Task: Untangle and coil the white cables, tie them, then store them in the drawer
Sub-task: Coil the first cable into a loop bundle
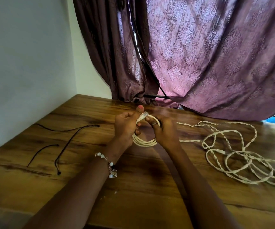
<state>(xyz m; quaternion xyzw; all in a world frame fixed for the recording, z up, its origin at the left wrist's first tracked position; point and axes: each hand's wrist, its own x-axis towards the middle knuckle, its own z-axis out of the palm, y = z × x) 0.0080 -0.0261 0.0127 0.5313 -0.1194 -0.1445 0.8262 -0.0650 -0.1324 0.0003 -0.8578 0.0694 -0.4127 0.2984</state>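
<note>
Nearest, both forearms reach out over the wooden table (141, 192), a beaded bracelet (107, 164) on the left wrist. Left hand (126, 124) grips the coiled white cable (145, 141) at its left side, thumb pressing the plug end (143, 116) down onto the loops; right hand (163, 129) curls round the coil's right side, ring on one finger. Coil is held just above the table, small and light; springy, judged likely to fan open if the pinch slackens, so best held where the loops cross. Left on the table: dark cords (67, 142), probable ties. Right: tangled white cables (235, 156), loose, twisted, limp. Beyond, purple curtain (207, 55). No drawer in view.
</note>
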